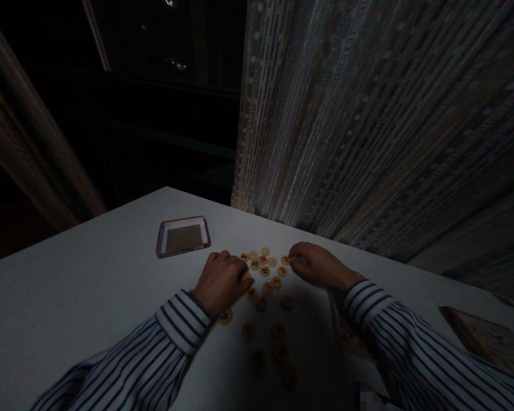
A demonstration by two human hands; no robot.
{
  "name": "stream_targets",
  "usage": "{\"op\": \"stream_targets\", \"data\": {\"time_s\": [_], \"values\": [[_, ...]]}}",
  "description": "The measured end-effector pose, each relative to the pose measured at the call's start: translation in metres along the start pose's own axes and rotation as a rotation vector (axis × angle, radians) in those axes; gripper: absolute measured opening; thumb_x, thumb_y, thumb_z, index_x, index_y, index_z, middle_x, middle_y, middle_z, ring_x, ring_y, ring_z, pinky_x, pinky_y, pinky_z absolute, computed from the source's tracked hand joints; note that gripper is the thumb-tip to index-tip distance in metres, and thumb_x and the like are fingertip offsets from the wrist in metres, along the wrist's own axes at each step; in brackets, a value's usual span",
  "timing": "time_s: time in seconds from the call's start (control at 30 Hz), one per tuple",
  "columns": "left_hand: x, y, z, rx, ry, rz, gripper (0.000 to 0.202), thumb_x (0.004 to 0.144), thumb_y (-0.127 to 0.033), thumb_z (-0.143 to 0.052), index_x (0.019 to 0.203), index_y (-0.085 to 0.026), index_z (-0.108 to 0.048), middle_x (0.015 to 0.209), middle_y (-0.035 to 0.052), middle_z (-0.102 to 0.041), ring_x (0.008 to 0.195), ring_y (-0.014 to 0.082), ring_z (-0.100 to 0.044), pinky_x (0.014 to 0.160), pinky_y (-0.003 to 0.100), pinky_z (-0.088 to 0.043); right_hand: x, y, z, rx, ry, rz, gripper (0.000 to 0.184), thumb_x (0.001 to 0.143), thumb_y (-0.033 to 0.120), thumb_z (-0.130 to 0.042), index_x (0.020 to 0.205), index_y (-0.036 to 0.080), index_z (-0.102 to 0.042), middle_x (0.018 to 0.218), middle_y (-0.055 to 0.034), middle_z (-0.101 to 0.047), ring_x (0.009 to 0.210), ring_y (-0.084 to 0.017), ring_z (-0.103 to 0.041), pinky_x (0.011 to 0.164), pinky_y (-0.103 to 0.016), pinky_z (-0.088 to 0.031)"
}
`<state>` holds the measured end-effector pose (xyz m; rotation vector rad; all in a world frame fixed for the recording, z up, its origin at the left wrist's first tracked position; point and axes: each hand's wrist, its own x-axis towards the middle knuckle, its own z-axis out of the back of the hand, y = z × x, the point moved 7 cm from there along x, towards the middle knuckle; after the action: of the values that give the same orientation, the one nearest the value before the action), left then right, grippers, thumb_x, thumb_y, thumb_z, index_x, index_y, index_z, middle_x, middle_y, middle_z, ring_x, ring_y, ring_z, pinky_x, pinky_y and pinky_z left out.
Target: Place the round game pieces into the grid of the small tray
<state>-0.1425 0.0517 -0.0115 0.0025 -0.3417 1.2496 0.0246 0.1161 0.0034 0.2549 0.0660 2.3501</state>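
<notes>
Round Chinese chess pieces (pixel 264 271) with red or black characters lie loose on the white table; a few show plain faces. My left hand (pixel 223 282) is closed at the left of the cluster, thumb and fingers round a pale chess piece (pixel 245 276). At the cluster's right edge, my right hand (pixel 319 265) pinches a red-marked chess piece (pixel 285 260) between thumb and fingertips. A black-marked piece (pixel 225 317) rests below my left wrist. Several more pieces (pixel 278 331) sit in dark shadow nearer to me, their characters hard to read.
An open shallow box (pixel 183 252) stands at the far left of the white table (pixel 124 251). Partly under my right forearm is another tray (pixel 334 319) with pieces in it. A patterned flat box (pixel 488 339) lies at right. A string curtain (pixel 325 114) hangs beyond the table edge.
</notes>
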Motion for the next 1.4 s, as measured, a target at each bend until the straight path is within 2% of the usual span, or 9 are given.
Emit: {"op": "stream_targets", "data": {"time_s": [0.37, 0.57, 0.7, 0.87, 1.03, 1.2, 1.4], "values": [[0.003, -0.004, 0.0, -0.016, -0.007, 0.011, 0.023, 0.077, -0.033, -0.05, 0.067, -0.017, -0.064, 0.069, 0.0075, -0.066, 0.076, 0.0257, -0.055, 0.073, 0.041, -0.036, -0.005, -0.001, 0.005, 0.024, -0.008, -0.011, 0.023, 0.08, 0.021, -0.047, 0.096, 0.014, -0.062, 0.097, -0.0093, -0.064, 0.088, -0.02, -0.057, 0.081, -0.032, -0.043], [0.002, 0.001, 0.006, -0.156, -0.04, 0.036, 0.022, 0.075, -0.033, -0.053, 0.083, -0.02, -0.068, 0.074, 0.0064, -0.068, 0.077, 0.0238, -0.057, 0.074, 0.038, -0.039, -0.006, 0.003, 0.008, 0.027, -0.013, 0.015, 0.023, 0.08, 0.021, -0.047, 0.096, 0.013, -0.062, 0.097, -0.0103, -0.063, 0.088, -0.02, -0.057, 0.082, -0.032, -0.043], [0.0, 0.017, 0.011, -0.394, -0.12, 0.134, 0.027, 0.074, -0.036, -0.055, 0.089, -0.019, -0.068, 0.083, 0.0068, -0.068, 0.081, 0.0218, -0.059, 0.076, 0.035, -0.043, -0.006, 0.005, 0.011, 0.018, -0.024, 0.015, 0.023, 0.08, 0.021, -0.047, 0.097, 0.014, -0.061, 0.098, -0.0104, -0.064, 0.089, -0.02, -0.057, 0.082, -0.032, -0.043], [-0.001, 0.035, 0.011, -0.881, -0.137, 0.336, 0.035, 0.07, -0.04, -0.061, 0.091, -0.014, -0.067, 0.077, 0.0047, -0.068, 0.068, 0.017, -0.06, 0.063, 0.028, -0.046, -0.005, 0.009, 0.012, 0.009, -0.041, 0.031, 0.024, 0.081, 0.023, -0.046, 0.097, 0.013, -0.061, 0.099, -0.0108, -0.063, 0.092, -0.021, -0.057, 0.084, -0.033, -0.043], [-0.003, 0.045, 0.008, -1.259, -0.181, 0.463, 0.038, 0.066, -0.038, -0.067, 0.095, -0.013, -0.067, 0.082, 0.0053, -0.07, 0.07, 0.0153, -0.061, 0.063, 0.026, -0.046, -0.004, 0.013, 0.013, 0.013, -0.066, 0.05, 0.023, 0.082, 0.024, -0.047, 0.097, 0.014, -0.061, 0.097, -0.0092, -0.063, 0.089, -0.019, -0.057, 0.082, -0.032, -0.044], [-0.004, 0.046, 0.001, -1.474, -0.164, 0.506, 0.036, 0.066, -0.034, -0.069, 0.097, -0.016, -0.067, 0.078, 0.0022, -0.069, 0.067, 0.0115, -0.06, 0.063, 0.023, -0.045, -0.003, 0.017, 0.014, 0.029, -0.075, 0.068, 0.022, 0.082, 0.023, -0.047, 0.097, 0.015, -0.061, 0.096, -0.0091, -0.064, 0.089, -0.019, -0.057, 0.082, -0.033, -0.044], [-0.004, 0.041, -0.002, -1.559, -0.14, 0.522, 0.027, 0.072, -0.026, -0.065, 0.097, -0.014, -0.066, 0.081, 0.0037, -0.069, 0.066, 0.0098, -0.061, 0.057, 0.019, -0.046, -0.002, 0.031, 0.016, 0.072, -0.093, 0.1, 0.021, 0.08, 0.019, -0.048, 0.096, 0.015, -0.061, 0.095, -0.0091, -0.064, 0.087, -0.019, -0.058, 0.081, -0.033, -0.044]]}}
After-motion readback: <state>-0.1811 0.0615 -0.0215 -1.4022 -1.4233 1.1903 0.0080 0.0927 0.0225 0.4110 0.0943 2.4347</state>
